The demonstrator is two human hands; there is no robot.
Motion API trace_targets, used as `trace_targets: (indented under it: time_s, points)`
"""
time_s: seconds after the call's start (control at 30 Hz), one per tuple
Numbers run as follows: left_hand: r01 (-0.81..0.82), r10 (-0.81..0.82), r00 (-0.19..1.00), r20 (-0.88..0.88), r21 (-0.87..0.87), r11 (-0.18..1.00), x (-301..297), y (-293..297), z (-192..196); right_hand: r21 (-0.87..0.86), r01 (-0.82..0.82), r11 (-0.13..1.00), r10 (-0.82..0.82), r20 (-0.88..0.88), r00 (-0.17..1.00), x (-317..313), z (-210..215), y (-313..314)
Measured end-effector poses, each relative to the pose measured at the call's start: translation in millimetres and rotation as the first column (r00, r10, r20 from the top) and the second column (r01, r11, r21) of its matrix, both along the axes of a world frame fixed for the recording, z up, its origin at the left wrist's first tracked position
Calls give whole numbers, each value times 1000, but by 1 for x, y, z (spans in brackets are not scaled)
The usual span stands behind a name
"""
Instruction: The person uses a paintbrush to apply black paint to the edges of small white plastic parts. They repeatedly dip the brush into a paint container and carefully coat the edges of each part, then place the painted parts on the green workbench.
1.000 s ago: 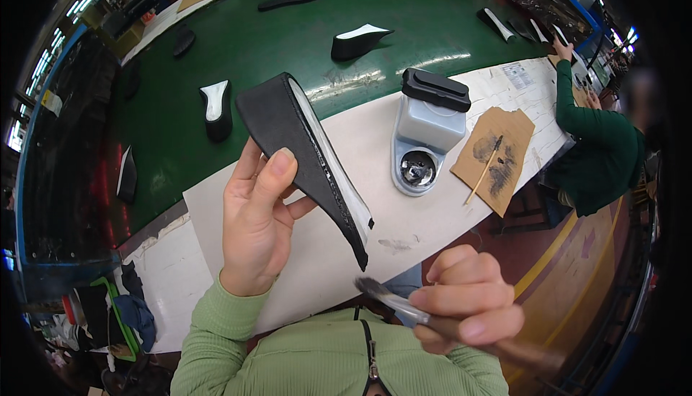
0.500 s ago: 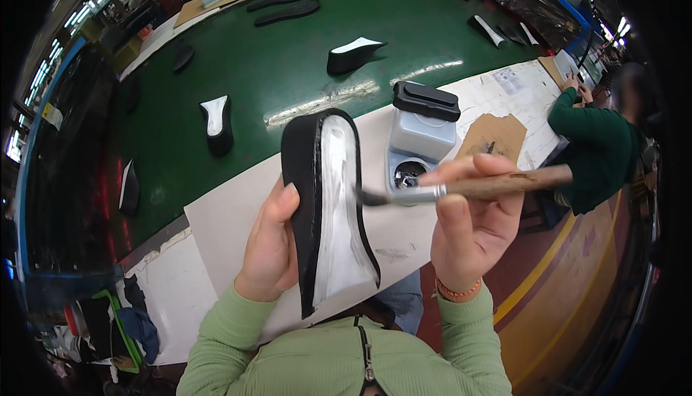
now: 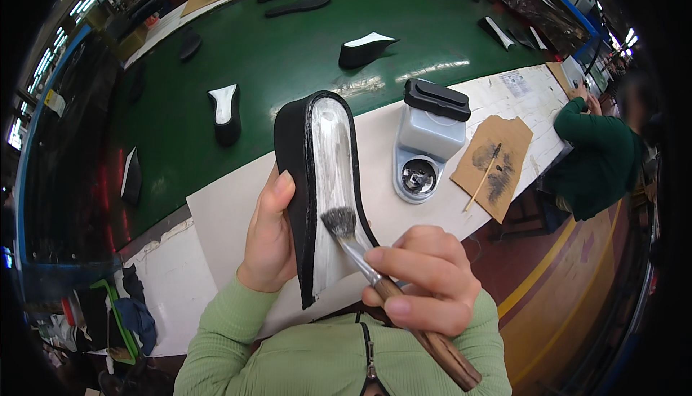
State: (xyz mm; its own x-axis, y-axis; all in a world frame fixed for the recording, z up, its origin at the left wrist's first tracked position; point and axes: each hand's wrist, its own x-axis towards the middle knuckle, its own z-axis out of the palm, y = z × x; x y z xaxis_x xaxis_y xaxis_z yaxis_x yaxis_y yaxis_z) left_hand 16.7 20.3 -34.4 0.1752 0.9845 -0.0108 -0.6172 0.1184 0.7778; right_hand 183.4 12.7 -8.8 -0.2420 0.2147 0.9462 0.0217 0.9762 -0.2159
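A black wedge shoe sole (image 3: 295, 144) with a white upper face is held upright, its rounded end pointing away from me. My left hand (image 3: 268, 241) grips its left side, thumb on the black wall. My right hand (image 3: 429, 277) pinches a wooden-handled brush (image 3: 388, 286) by its metal ferrule and handle. The dark bristles press on the middle of the white face, where greyish wet streaks run lengthwise. Right of the sole stands a translucent dispenser (image 3: 432, 133) with a black lid; its round cup (image 3: 419, 175) holds dark, shiny liquid.
Beyond the pale worktable (image 3: 238, 212) lies a green conveyor belt (image 3: 281, 61) with several soles, among them a white-faced wedge (image 3: 225, 111) and another wedge (image 3: 365, 50). A stained cardboard piece (image 3: 496, 162) carries a thin stick (image 3: 484, 172). At right, a person in dark green (image 3: 602, 147) works.
My right hand has moved down and turned, bringing the brush from the sole's right edge onto its white face. The face looks greyer near the rounded end. The cardboard stick is now uncovered.
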Motion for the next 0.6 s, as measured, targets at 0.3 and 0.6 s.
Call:
trace_targets:
  time_s: [0.3, 0.6]
  points:
    - [-18, 32, 992, 123, -115, 993, 1, 1, 2, -293, -273, 916, 272, -45, 961, 8, -4, -18]
    - [202, -189, 973, 132, -91, 975, 3, -5, 3, -864, -315, 392, 64, -317, 946, 18, 16, 1]
